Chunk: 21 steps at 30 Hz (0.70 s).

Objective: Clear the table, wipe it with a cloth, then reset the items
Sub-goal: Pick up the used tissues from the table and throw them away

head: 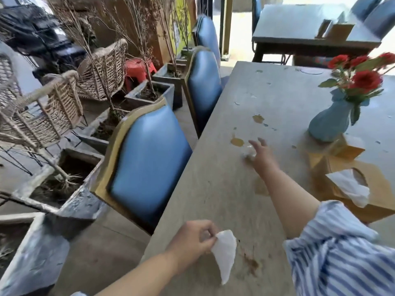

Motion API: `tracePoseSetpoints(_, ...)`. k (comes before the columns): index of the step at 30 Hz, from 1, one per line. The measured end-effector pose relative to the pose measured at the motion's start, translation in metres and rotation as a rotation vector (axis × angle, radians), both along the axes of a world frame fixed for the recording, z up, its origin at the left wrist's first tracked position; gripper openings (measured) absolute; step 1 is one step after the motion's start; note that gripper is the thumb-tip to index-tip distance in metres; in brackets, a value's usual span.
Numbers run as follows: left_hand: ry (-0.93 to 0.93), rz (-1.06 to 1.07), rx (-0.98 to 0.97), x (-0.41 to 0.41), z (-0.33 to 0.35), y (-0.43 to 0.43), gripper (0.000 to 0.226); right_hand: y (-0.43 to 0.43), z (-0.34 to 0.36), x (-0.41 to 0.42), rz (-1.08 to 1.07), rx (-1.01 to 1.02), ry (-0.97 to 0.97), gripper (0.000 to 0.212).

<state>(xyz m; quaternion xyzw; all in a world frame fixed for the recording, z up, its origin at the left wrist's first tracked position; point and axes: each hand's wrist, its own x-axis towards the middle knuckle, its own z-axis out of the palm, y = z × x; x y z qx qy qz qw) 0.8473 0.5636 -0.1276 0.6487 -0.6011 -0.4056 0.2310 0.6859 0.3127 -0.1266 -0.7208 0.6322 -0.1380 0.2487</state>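
At the right of the frame, a blue vase holds red flowers. Below it, a cardboard box has a tissue poking from its opening. At bottom centre the left hand pinches a white cloth over the table; its long axis points toward the bottom edge. At centre, the right hand is blurred, fingers spread beside a crumpled wad; contact is unclear.

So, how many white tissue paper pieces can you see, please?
3: flat sheet pinched in left hand, crumpled wad at right hand, loose sheet poking from brown cardboard box; more may hide inside.
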Motion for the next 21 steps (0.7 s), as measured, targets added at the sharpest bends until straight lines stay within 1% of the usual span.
tracePoseSetpoints(2, 0.003, 0.031, -0.013, 0.011, 0.005, -0.011, 0.023, -0.009, -0.004, 0.006, 0.015, 0.059, 0.098, 0.048)
tracePoseSetpoints(5, 0.079, 0.088, -0.021, 0.022, 0.009, -0.023, 0.009, -0.008, -0.010, 0.009, 0.056, 0.052, 0.157, 0.034)
tracePoseSetpoints(6, 0.104, 0.097, -0.012, 0.024, 0.009, -0.026, 0.015, -0.005, -0.014, 0.008, 0.063, 0.050, 0.151, 0.030)
tracePoseSetpoints(8, 0.143, 0.113, -0.008, 0.025, 0.009, -0.029, 0.026, 0.007, -0.017, 0.004, -0.005, 0.044, 0.103, 0.025)
tracePoseSetpoints(10, 0.194, 0.142, -0.011, 0.023, 0.011, -0.029, 0.027, 0.021, -0.017, 0.000, -0.050, -0.007, 0.017, 0.022)
tracePoseSetpoints(12, 0.241, 0.143, -0.006, 0.015, 0.018, -0.026, 0.024, 0.045, -0.019, -0.010, -0.083, -0.069, -0.091, 0.018)
tracePoseSetpoints(14, 0.252, 0.110, -0.020, 0.005, 0.025, -0.021, 0.018, 0.079, -0.017, -0.025, -0.136, -0.143, -0.233, 0.013)
tracePoseSetpoints(16, 0.244, 0.065, -0.046, -0.009, 0.034, -0.015, 0.013, 0.122, -0.012, -0.046, -0.145, -0.171, -0.334, 0.009)
tracePoseSetpoints(18, 0.262, 0.036, -0.065, -0.027, 0.042, -0.009, 0.012, 0.167, -0.007, -0.075, -0.159, -0.180, -0.408, 0.012)
tracePoseSetpoints(21, 0.289, -0.010, -0.071, -0.067, 0.048, 0.003, 0.013, 0.229, -0.004, -0.133, -0.235, -0.172, -0.516, 0.029)
